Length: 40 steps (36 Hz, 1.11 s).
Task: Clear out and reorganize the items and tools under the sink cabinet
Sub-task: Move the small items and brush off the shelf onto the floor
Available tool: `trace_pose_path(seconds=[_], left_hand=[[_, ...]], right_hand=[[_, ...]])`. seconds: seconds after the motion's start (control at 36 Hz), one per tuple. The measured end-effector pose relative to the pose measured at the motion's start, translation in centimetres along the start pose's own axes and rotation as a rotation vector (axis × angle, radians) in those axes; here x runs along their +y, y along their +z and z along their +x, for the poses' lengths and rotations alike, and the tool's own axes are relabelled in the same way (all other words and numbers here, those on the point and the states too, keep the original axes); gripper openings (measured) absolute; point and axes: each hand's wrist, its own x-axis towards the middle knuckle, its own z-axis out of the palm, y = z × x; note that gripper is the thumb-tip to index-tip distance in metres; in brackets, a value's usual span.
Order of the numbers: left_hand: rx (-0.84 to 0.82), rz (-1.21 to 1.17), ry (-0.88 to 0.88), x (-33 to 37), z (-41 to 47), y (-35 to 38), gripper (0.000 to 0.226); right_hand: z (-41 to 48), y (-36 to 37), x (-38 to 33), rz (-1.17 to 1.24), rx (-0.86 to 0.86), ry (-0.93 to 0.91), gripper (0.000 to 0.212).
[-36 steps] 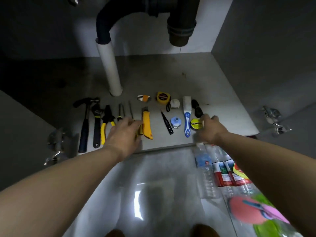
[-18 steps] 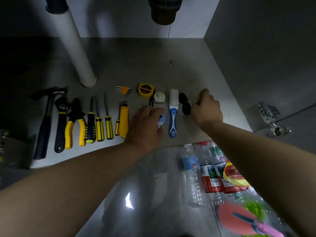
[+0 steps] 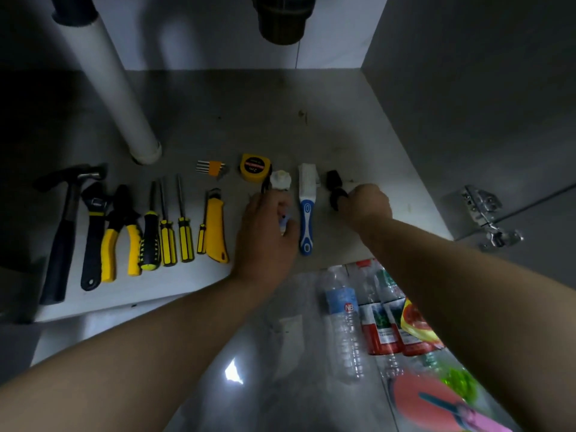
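On the cabinet floor [image 3: 249, 120] lies a row of tools: hammer [image 3: 62, 238], wrench [image 3: 93, 232], yellow pliers [image 3: 120, 232], screwdrivers [image 3: 168, 241], yellow utility knife [image 3: 216, 232], hex keys [image 3: 212, 167], yellow tape measure [image 3: 254, 167], white knob [image 3: 280, 179] and blue-white brush [image 3: 307, 210]. My left hand [image 3: 268, 232] is curled over a small blue-white item [image 3: 284, 223] left of the brush. My right hand [image 3: 364, 204] is a closed fist right of the brush, fingertips on the lower of two black pieces [image 3: 337, 198]. Its palm is hidden.
A white drain pipe [image 3: 118, 98] rises at the back left and a dark trap [image 3: 282, 20] hangs overhead. A door hinge [image 3: 483, 213] sits at the right. On the floor in front lie plastic bottles [image 3: 343, 322] and red-labelled ones [image 3: 383, 332] in clear wrap.
My left hand moved right from the screwdrivers and knife to the small blue item. My right hand moved back from the yellow tape roll to the black pieces; the roll is no longer visible.
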Motion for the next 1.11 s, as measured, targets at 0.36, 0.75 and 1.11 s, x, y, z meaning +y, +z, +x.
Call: trace_pose_path(seconds=[0.36,0.75,1.11], left_hand=[[-0.108,-0.326,-0.201,1.3,-1.7,0.7,0.025],[-0.631,0.121,-0.407,-7.1,-12.1,-0.2,0.038],[-0.879,0.046,-0.62,-9.2,-10.4,0.8,0.028]], right_hand=[[-10.7,-3.2,3.0,0.435,-0.839,-0.207,0.002],[-13.6,7.5,9.7,-0.64,-0.38,-0.602,0.057],[-15.9,7.9,9.3,-0.172,-0.387,-0.425,0.066]])
